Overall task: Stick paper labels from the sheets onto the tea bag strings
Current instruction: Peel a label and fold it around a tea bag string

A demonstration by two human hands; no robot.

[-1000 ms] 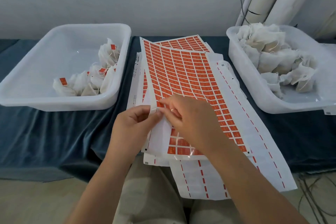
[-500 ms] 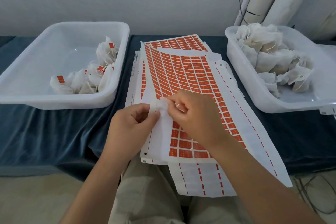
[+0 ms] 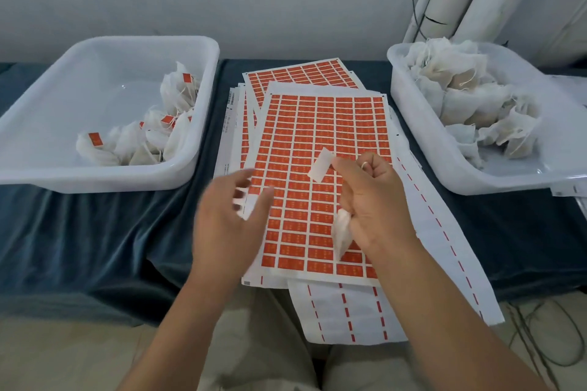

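Top sheet [image 3: 317, 143] of orange labels in a grid lies flat at centre on a fanned stack, with another orange sheet [image 3: 301, 73] poking out at the far end and spent white backing sheets [image 3: 444, 247] with red dashes sticking out right and near. One peeled label [image 3: 320, 165], white side showing, is tilted above the top sheet, pinched in the right hand [image 3: 371, 200], which also grips a white tea bag [image 3: 341, 235] hanging below the palm. Labelled tea bags [image 3: 152, 133] lie piled in the left tub [image 3: 104, 181]; unlabelled tea bags [image 3: 470, 105] heap in the right tub [image 3: 495, 181].
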